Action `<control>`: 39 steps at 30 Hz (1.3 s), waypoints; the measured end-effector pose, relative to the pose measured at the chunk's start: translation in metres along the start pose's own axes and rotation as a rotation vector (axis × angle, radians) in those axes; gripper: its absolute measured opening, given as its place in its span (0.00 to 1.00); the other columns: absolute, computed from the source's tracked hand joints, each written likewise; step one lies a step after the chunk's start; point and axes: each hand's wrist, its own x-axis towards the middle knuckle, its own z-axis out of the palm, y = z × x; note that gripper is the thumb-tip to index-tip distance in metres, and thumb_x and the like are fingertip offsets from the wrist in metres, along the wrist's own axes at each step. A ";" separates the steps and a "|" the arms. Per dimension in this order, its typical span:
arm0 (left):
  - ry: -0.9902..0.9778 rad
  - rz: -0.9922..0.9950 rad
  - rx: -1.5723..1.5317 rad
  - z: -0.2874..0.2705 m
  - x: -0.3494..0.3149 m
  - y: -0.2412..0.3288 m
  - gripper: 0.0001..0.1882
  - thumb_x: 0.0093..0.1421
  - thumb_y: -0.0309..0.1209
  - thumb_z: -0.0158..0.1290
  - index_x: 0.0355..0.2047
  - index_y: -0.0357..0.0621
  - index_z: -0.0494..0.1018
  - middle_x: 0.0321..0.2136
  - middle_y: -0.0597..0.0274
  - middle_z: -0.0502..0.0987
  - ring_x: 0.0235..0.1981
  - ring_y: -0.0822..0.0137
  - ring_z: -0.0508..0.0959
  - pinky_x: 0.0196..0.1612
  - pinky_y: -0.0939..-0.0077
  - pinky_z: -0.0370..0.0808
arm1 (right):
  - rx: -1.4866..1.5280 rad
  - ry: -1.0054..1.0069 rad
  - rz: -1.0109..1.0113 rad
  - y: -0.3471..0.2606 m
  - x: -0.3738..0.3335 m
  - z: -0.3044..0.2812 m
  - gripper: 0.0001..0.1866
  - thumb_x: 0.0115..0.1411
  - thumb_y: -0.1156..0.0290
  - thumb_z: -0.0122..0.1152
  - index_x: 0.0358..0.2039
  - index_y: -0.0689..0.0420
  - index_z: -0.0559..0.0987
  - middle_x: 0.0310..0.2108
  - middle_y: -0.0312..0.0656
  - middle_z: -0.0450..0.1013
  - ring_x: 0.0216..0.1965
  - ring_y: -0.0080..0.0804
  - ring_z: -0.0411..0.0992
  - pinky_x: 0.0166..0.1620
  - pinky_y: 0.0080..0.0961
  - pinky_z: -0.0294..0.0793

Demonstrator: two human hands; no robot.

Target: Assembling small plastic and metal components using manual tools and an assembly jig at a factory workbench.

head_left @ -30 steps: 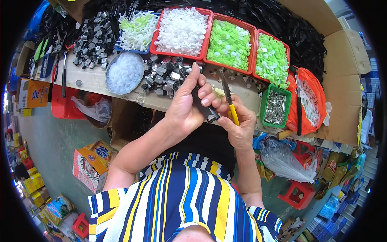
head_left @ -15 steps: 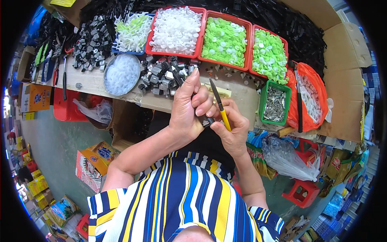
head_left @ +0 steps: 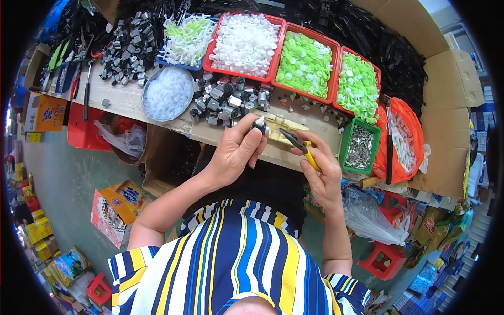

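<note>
My left hand (head_left: 234,152) is closed around a small black part with a white tip (head_left: 259,123), held upright between thumb and forefinger at the table's front edge. Its lower portion is hidden by my fingers. In my right hand (head_left: 324,176) are pliers with yellow handles (head_left: 313,159). Their dark jaws point up and left toward the black part, with a gap between. Just behind both hands lies a pale yellow block-like fixture (head_left: 286,122). A pile of small silver and black motor-like pieces (head_left: 223,101) sits beyond my left hand.
A round tray of translucent pieces (head_left: 168,94) stands to the left. Red trays hold white pieces (head_left: 245,44) and green pieces (head_left: 306,60) at the back. At right are a green tray of metal pins (head_left: 360,145), an orange bag (head_left: 415,128) and a long black-handled tool (head_left: 389,139).
My hands have moved apart, and the left has turned so the part's white tip faces up. The pliers have swung from nearly upright to tilting left. The whole view has shifted slightly.
</note>
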 end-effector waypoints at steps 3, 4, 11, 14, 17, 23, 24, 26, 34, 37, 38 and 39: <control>-0.071 -0.054 0.140 -0.010 -0.005 -0.002 0.23 0.71 0.50 0.42 0.41 0.39 0.68 0.26 0.67 0.68 0.21 0.77 0.68 0.24 0.83 0.67 | -0.057 -0.014 0.021 0.012 -0.002 0.002 0.11 0.61 0.83 0.50 0.43 0.69 0.77 0.57 0.55 0.70 0.60 0.47 0.68 0.61 0.35 0.66; -0.084 -0.047 0.236 -0.010 -0.007 -0.002 0.23 0.71 0.50 0.43 0.41 0.38 0.69 0.26 0.67 0.68 0.22 0.78 0.68 0.25 0.83 0.67 | -0.106 -0.012 -0.020 0.014 -0.002 0.001 0.11 0.57 0.86 0.51 0.41 0.70 0.76 0.58 0.56 0.69 0.59 0.51 0.68 0.60 0.37 0.66; -0.093 -0.135 0.181 -0.010 -0.007 -0.006 0.23 0.71 0.49 0.45 0.41 0.37 0.70 0.23 0.69 0.68 0.21 0.78 0.68 0.27 0.82 0.68 | -0.223 0.003 -0.088 0.019 -0.005 0.005 0.17 0.47 0.91 0.50 0.39 0.70 0.75 0.63 0.57 0.65 0.62 0.56 0.64 0.62 0.41 0.62; -0.103 0.004 0.354 -0.007 -0.006 -0.006 0.23 0.71 0.48 0.45 0.40 0.37 0.71 0.22 0.67 0.68 0.22 0.77 0.69 0.27 0.81 0.68 | -0.291 -0.014 -0.114 0.019 -0.005 0.003 0.18 0.45 0.91 0.50 0.39 0.69 0.76 0.61 0.57 0.65 0.61 0.56 0.64 0.62 0.42 0.62; -0.115 0.069 0.442 -0.004 -0.005 -0.006 0.20 0.69 0.45 0.49 0.41 0.35 0.70 0.22 0.55 0.68 0.24 0.63 0.72 0.30 0.69 0.69 | -0.325 -0.039 -0.175 0.019 -0.005 0.002 0.18 0.44 0.89 0.52 0.38 0.67 0.76 0.55 0.55 0.69 0.56 0.56 0.68 0.57 0.41 0.66; -0.210 0.098 0.592 -0.009 -0.002 -0.002 0.19 0.68 0.43 0.50 0.38 0.34 0.70 0.23 0.49 0.69 0.24 0.49 0.70 0.28 0.65 0.68 | -0.340 -0.227 -0.079 0.002 -0.007 -0.006 0.13 0.43 0.86 0.56 0.33 0.64 0.69 0.38 0.53 0.67 0.40 0.56 0.70 0.42 0.42 0.71; -0.212 0.095 0.591 -0.009 -0.002 -0.001 0.19 0.68 0.43 0.50 0.38 0.34 0.70 0.23 0.49 0.69 0.24 0.49 0.70 0.28 0.65 0.68 | -0.340 -0.226 -0.076 0.003 -0.007 -0.008 0.13 0.43 0.86 0.56 0.33 0.64 0.69 0.38 0.53 0.67 0.40 0.56 0.70 0.42 0.42 0.71; -0.265 0.104 0.558 -0.010 -0.003 0.001 0.20 0.70 0.43 0.48 0.34 0.35 0.70 0.20 0.55 0.69 0.19 0.58 0.70 0.25 0.70 0.67 | -0.343 -0.299 -0.097 0.005 -0.007 -0.012 0.14 0.42 0.86 0.55 0.31 0.63 0.66 0.36 0.53 0.66 0.37 0.58 0.69 0.39 0.45 0.71; -0.645 -0.550 -0.564 -0.018 -0.011 -0.001 0.24 0.72 0.50 0.39 0.30 0.42 0.68 0.17 0.65 0.66 0.11 0.76 0.63 0.14 0.82 0.60 | -0.288 -0.391 -0.107 -0.006 -0.007 -0.017 0.16 0.40 0.88 0.54 0.31 0.62 0.65 0.35 0.53 0.65 0.35 0.60 0.69 0.36 0.45 0.71; -0.722 -0.634 -0.949 -0.016 -0.014 -0.003 0.24 0.72 0.50 0.39 0.30 0.42 0.68 0.16 0.65 0.65 0.10 0.76 0.62 0.14 0.82 0.59 | -0.223 -0.390 -0.116 -0.009 -0.005 -0.012 0.16 0.41 0.88 0.54 0.32 0.63 0.65 0.37 0.53 0.65 0.35 0.60 0.68 0.36 0.43 0.71; -0.711 -0.631 -0.977 -0.014 -0.016 -0.003 0.25 0.72 0.50 0.39 0.29 0.41 0.68 0.16 0.65 0.65 0.10 0.76 0.61 0.13 0.82 0.59 | -0.191 -0.382 -0.120 -0.008 -0.004 -0.011 0.15 0.42 0.88 0.54 0.32 0.63 0.66 0.37 0.53 0.65 0.35 0.60 0.68 0.36 0.42 0.71; -0.711 -0.628 -0.976 -0.016 -0.016 0.001 0.25 0.72 0.50 0.39 0.29 0.41 0.68 0.16 0.65 0.65 0.10 0.76 0.61 0.13 0.82 0.59 | -0.192 -0.383 -0.123 -0.008 -0.004 -0.009 0.15 0.42 0.88 0.54 0.32 0.63 0.66 0.37 0.53 0.65 0.35 0.60 0.68 0.36 0.42 0.71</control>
